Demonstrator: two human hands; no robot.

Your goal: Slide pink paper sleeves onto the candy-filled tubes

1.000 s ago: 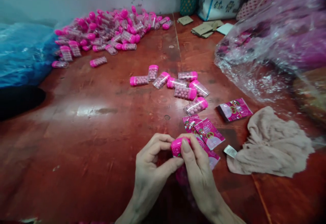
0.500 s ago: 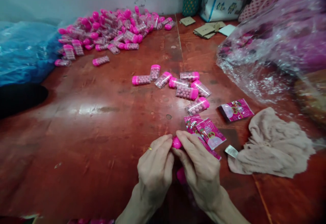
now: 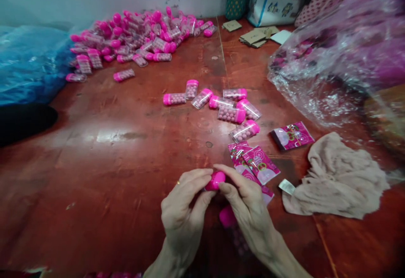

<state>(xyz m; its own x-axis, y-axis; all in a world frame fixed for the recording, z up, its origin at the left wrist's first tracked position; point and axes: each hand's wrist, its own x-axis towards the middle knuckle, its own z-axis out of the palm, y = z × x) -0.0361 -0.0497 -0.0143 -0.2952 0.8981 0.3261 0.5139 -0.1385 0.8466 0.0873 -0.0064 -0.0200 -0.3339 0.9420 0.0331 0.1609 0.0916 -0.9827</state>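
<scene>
Between my two hands is a small container with a pink cap; its body is mostly hidden by my fingers. My left hand closes its thumb and fingers round the left side. From the right, my right hand pinches the cap with thumb and forefinger. Under my right hand lies another pink-capped container of pale pink beads, partly covered by the wrist. Just beyond my fingers several pink printed cards overlap on the brown wooden surface.
Several bead-filled containers lie ahead, with a large heap by the wall. A stack of cards and a beige cloth are at right. Clear plastic wrap spreads at far right; a blue plastic bag is at left.
My hands have shifted slightly left and tilted the container, so more of its pink cap shows. The fingers of my right hand have opened a little around the cap.
</scene>
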